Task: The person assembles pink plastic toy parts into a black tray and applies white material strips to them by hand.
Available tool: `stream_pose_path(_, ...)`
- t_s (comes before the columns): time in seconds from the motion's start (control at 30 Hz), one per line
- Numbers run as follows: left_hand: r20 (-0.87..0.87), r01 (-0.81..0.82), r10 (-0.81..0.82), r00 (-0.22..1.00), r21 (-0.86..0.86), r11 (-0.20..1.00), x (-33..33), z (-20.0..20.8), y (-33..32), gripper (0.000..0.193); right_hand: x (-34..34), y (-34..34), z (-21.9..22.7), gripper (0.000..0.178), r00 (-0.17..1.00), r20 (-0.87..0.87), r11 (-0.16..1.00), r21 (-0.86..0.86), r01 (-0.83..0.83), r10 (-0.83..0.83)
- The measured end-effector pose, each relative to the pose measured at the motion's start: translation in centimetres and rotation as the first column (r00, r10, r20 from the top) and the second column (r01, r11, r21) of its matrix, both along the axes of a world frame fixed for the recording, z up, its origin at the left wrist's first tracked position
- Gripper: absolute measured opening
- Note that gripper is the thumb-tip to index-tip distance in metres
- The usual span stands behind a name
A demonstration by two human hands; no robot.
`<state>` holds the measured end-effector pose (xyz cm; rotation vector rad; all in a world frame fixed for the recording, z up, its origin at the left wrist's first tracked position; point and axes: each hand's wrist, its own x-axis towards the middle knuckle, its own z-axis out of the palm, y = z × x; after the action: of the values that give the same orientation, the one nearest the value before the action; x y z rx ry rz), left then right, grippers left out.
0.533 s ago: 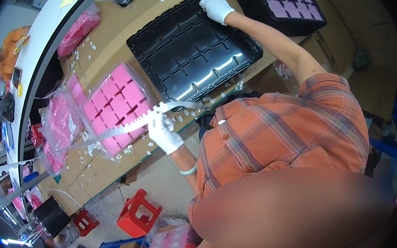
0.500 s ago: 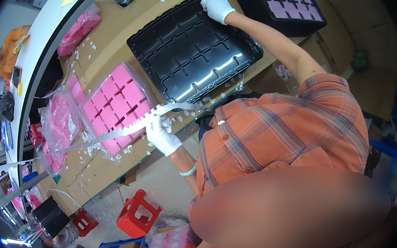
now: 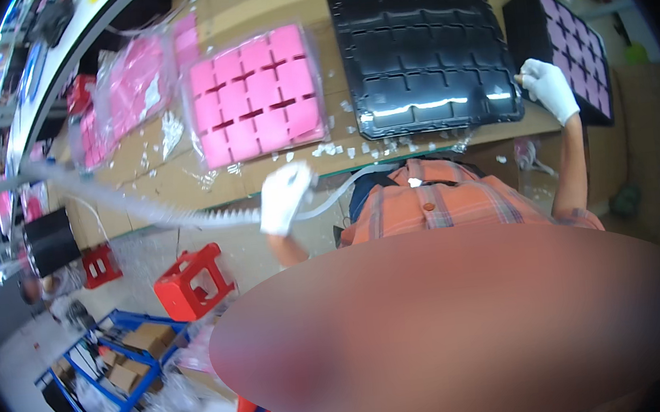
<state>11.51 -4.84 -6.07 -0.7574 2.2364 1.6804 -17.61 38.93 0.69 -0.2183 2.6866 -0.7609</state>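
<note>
My left hand [image 3: 286,199], in a white glove, is closed around a long whitish strip [image 3: 216,218] with a notched edge, just off the table's near edge. One end of the strip runs far to the left, blurred; the other curves right toward my shirt. My right hand [image 3: 548,90], also gloved, has its fingers drawn together beside the right edge of a black moulded plastic tray [image 3: 427,57]. Whatever it may hold is too small to make out. Left of the tray lies a bagged block of pink foam [image 3: 254,94] with cross-shaped slots.
Right of the tray stands a black box [image 3: 527,24] with slotted purple foam [image 3: 577,51]. More bagged pink foam [image 3: 131,82] lies at left. White scraps [image 3: 330,149] litter the cardboard-covered table [image 3: 224,183]. A red stool [image 3: 193,283] and a blue rack [image 3: 117,385] stand below.
The view has turned. My right hand has come from the tray's far right corner down to its near right side. My left hand still grips the strip, which now sags lower, clear of the pink foam.
</note>
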Motion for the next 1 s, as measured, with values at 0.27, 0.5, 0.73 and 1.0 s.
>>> stream_pose_path(0.27,-0.36,-0.332,0.061,0.931,-0.764,0.553,-22.9,-12.6,-8.0,0.024,4.2,-18.2,0.3,0.035,0.959,-0.101,0.896,-0.339,-0.285,0.266)
stream_pose_path(0.5,-0.301,-0.302,0.11,0.947,-0.722,0.623,-25.1,-15.4,-9.9,0.023,4.5,-27.4,-3.8,0.037,0.929,0.174,0.884,-0.403,-0.236,0.327)
stream_pose_path(0.73,-0.563,-0.541,0.372,0.738,-0.164,0.825,-22.3,-13.8,-10.8,0.028,-0.4,-40.2,-11.4,0.062,0.929,-0.118,0.916,-0.165,-0.366,0.35)
stream_pose_path(1.0,-0.256,-0.517,0.454,0.853,-0.527,0.675,-20.0,-9.5,-18.0,0.03,-2.9,-42.1,-18.8,0.039,0.968,0.059,0.919,-0.332,-0.213,0.245)
